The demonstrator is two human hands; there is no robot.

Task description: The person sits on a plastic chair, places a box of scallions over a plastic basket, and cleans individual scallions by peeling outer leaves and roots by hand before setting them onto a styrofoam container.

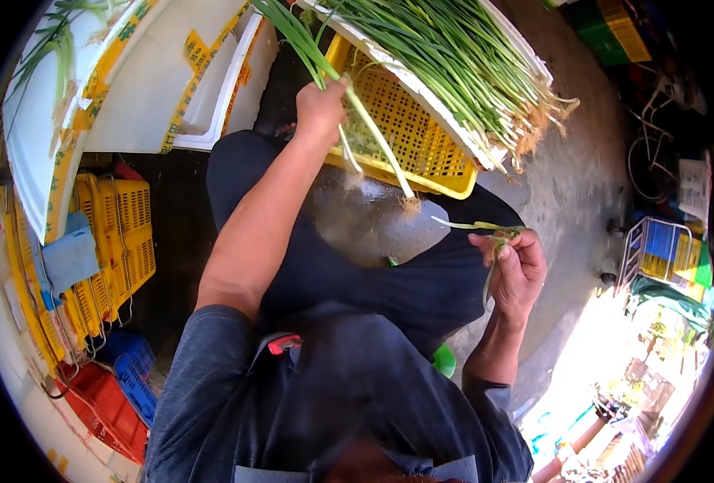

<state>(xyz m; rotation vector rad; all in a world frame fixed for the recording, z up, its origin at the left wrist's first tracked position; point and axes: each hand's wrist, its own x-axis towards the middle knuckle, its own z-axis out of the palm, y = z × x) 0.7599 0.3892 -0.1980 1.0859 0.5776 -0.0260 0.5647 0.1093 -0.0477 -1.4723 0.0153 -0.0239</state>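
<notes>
My left hand (322, 109) is closed round a few long green stalks (377, 133), whose white stems and roots point down over the wet floor. On the right, my right hand (518, 270) pinches some thin, wilted leaf strips (498, 235), apart from the stalks. Beyond them, a white foam box lid or tray (421, 92) holds a big pile of green stalks (445, 60), their roots toward the right. It rests on a yellow crate (401, 121).
White foam boxes (135, 88) with yellow tape stand at the upper left, stalks on one. Yellow crates (127, 233), a blue crate (134, 370) and a red crate (103, 402) are at the left. A metal-framed cart (659, 253) stands at the right.
</notes>
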